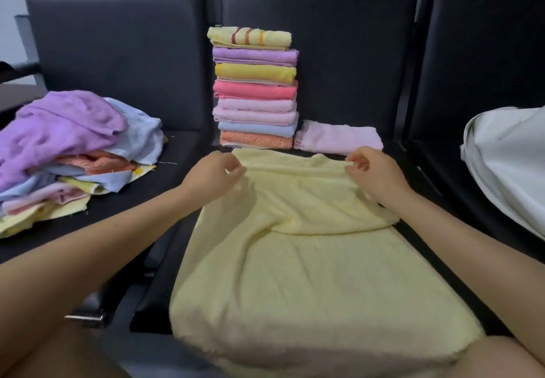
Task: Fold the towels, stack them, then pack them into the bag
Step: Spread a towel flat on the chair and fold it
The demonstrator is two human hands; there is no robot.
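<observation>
Left hand (pixel 216 172), right hand (pixel 373 171): both pinch yellow towel (pixel 309 259) | white bag (pixel 510 159): contents hidden

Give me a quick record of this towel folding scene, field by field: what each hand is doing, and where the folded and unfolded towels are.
left hand: pinches far edge of pale yellow towel
right hand: pinches same edge
pale yellow towel: spread on black seat, far part folded over
folded stack: eight towels against backrest
pink folded towel: right of stack
unfolded pile: left seat
white bag: right
</observation>
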